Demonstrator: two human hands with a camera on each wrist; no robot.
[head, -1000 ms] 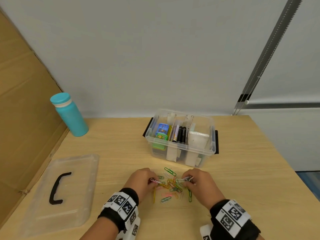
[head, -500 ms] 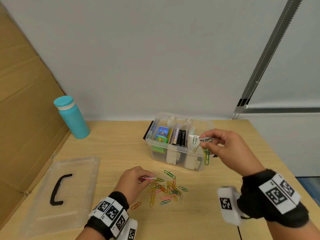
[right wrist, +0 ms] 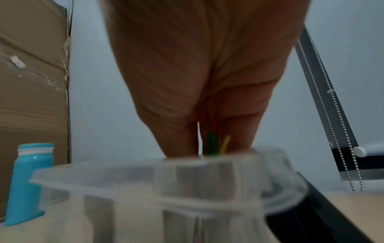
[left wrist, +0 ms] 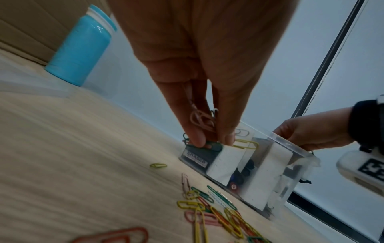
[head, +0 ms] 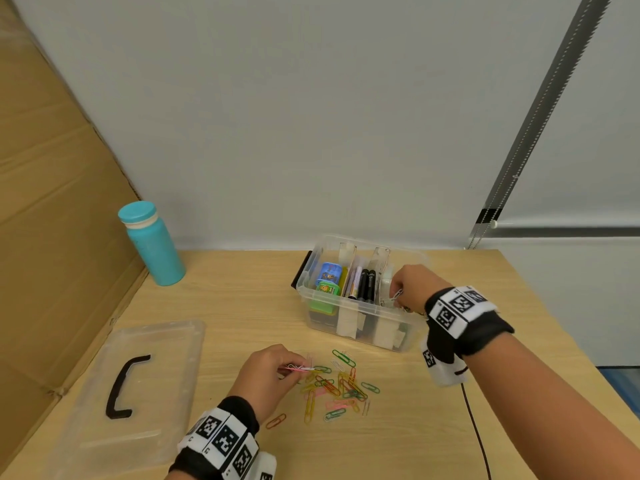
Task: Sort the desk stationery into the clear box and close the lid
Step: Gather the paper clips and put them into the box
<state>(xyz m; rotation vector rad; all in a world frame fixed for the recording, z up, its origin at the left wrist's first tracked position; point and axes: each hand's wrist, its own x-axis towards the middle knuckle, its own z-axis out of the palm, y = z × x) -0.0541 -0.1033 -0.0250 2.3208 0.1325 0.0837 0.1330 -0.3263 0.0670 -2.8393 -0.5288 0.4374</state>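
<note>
The clear box (head: 358, 308) stands open on the desk, holding markers, small tins and an eraser between white dividers. My right hand (head: 410, 289) hangs over its right compartment and pinches a few paper clips (right wrist: 212, 144), green, yellow and white. A pile of coloured paper clips (head: 337, 388) lies on the desk in front of the box. At the pile's left edge my left hand (head: 277, 370) pinches a small bunch of pink and white clips (left wrist: 200, 119). The clear lid (head: 131, 393) with its black handle lies flat at the left.
A turquoise bottle (head: 152, 244) stands at the back left beside a leaning cardboard sheet (head: 52, 209). A thin black cable (head: 476, 431) runs over the desk under my right forearm. A blind's bead chain (head: 498, 202) hangs at the back right.
My right hand lifted clips from the pile, carried them up and right, and now holds them low over the box's right compartment. My left hand stayed at the pile with its clips.
</note>
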